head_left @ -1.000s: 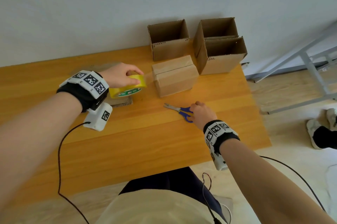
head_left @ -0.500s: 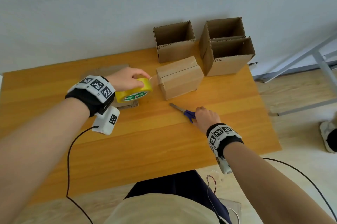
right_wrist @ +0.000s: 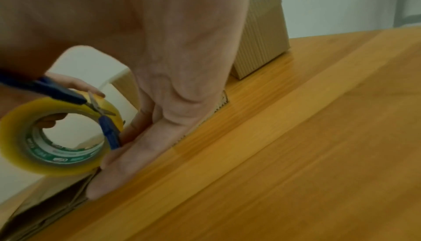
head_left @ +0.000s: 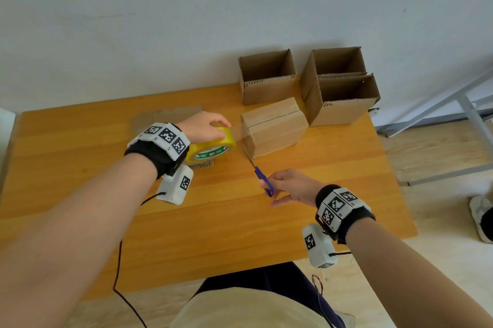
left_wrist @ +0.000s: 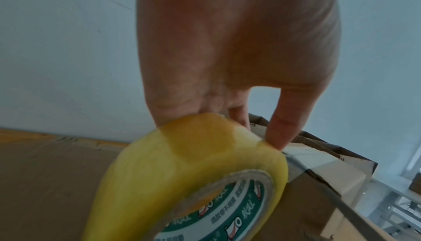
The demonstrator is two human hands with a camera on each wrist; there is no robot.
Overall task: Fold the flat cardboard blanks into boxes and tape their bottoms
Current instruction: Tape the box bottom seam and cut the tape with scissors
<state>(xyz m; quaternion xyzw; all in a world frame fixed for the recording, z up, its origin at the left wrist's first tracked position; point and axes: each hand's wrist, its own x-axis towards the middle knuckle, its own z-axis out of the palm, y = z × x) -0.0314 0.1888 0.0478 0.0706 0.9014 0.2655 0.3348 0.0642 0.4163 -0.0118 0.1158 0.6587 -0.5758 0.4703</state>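
Tabletop box (head_left: 274, 127) between tape-holding left hand (head_left: 201, 127), scissors-holding right hand (head_left: 292, 187)

Our left hand (left_wrist: 239, 50) grips the yellow tape roll (left_wrist: 193, 178) from above — fingers curled over its rim, one fingertip (left_wrist: 279, 136) pressing where clear tape (left_wrist: 323, 163) stretches off onto the cardboard box (left_wrist: 318, 208). Just beyond stand open boxes (left_wrist: 318, 144); flat cardboard (left_wrist: 56, 172) lies below — a pale wall (left_wrist: 68, 55) behind.
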